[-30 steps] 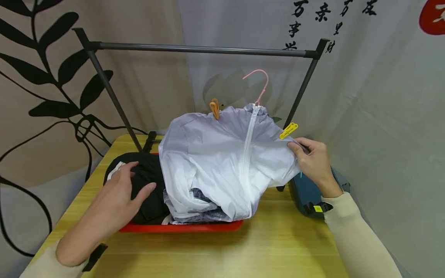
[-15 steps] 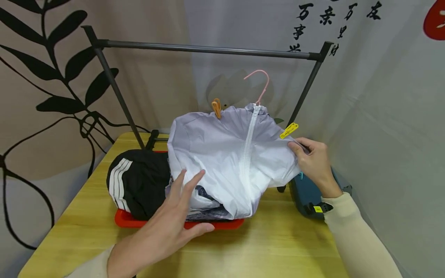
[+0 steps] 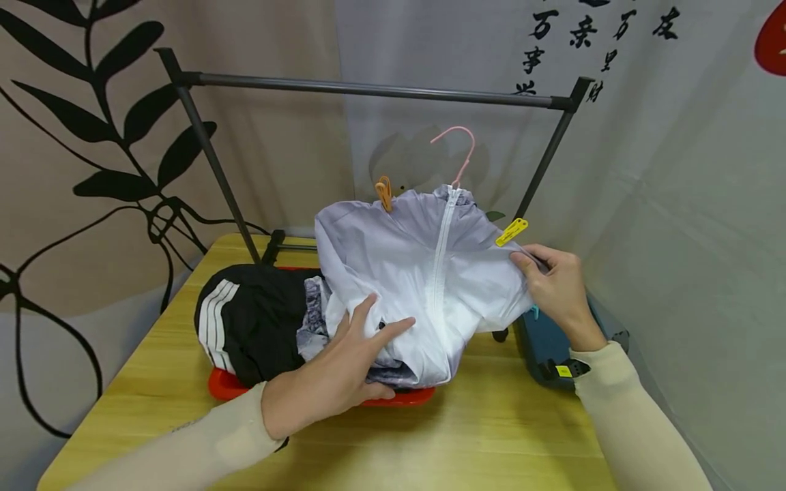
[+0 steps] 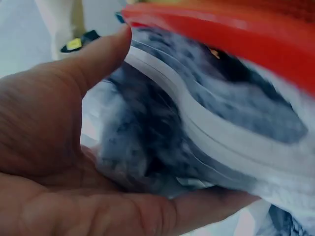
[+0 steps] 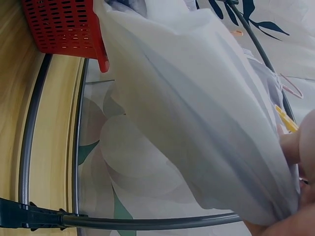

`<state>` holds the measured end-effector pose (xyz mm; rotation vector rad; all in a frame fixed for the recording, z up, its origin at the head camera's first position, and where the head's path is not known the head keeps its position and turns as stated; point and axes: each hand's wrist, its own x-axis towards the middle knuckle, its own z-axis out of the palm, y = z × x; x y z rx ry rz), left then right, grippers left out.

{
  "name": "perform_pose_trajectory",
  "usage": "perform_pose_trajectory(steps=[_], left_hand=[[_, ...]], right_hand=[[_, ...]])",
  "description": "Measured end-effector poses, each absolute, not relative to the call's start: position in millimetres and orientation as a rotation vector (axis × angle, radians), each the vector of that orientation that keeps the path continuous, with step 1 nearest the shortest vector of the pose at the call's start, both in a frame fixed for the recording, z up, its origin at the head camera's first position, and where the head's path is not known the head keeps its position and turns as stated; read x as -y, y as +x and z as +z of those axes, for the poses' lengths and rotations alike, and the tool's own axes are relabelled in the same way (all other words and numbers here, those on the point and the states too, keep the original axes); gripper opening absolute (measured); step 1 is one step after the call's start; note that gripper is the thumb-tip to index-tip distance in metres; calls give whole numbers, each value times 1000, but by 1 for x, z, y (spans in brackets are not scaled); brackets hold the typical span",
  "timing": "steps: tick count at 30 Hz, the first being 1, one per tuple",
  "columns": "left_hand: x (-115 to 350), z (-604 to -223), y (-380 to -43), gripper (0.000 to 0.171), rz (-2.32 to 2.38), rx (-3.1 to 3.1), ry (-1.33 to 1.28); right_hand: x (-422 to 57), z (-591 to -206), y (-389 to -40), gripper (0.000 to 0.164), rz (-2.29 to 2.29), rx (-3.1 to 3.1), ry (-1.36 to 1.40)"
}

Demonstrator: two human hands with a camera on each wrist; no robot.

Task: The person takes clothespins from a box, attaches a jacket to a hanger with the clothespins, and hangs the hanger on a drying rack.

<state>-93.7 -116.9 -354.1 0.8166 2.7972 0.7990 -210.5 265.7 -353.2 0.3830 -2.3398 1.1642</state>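
The right hand [image 3: 560,296] is pinching the right end of the jacket [image 3: 393,249], its fingers clamped on the cloth just beside a yellow clip [image 3: 512,232]. The left hand [image 3: 328,372] is lying over the near part of the jacket, its fingers being apart. The jacket is hanging on a pink hanger [image 3: 471,151] and partly covering the red basket [image 3: 224,386] on the desk [image 3: 467,443]. An orange clip [image 3: 384,194] is gripping its far edge. At left, black clothes [image 3: 264,317] are filling the basket. The rack [image 3: 368,89] is standing at the far side.
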Motion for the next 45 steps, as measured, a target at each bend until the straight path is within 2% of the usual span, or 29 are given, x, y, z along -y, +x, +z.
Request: perform_pose_trajectory(steps=[9,16,24,27,30,37,45], left_hand=[[113,-357,-126,117,566,-2747,662],[113,-368,-142,126,523,-2665,648],[120,-433,-183,139,436,-2697,793],[124,-448,-198,139,398,-2693,794],[127,-447,-207,132,372,-2679,798],[127,-387,-191,97,392,-2629,823],[141,-388,-212,69,417,-2684,1010]], right_hand=[[-265,-354,-210,13,1166,2333,387],[-262,-355,-209,13,1163,2351,405],[-260,-359,-208,12,1148,2363,414],[-260,-361,-208,11,1139,2358,423],[-259,-363,-210,9,1128,2352,428],[-258,-367,-210,9,1131,2367,456],[-260,-368,-208,12,1128,2388,439]])
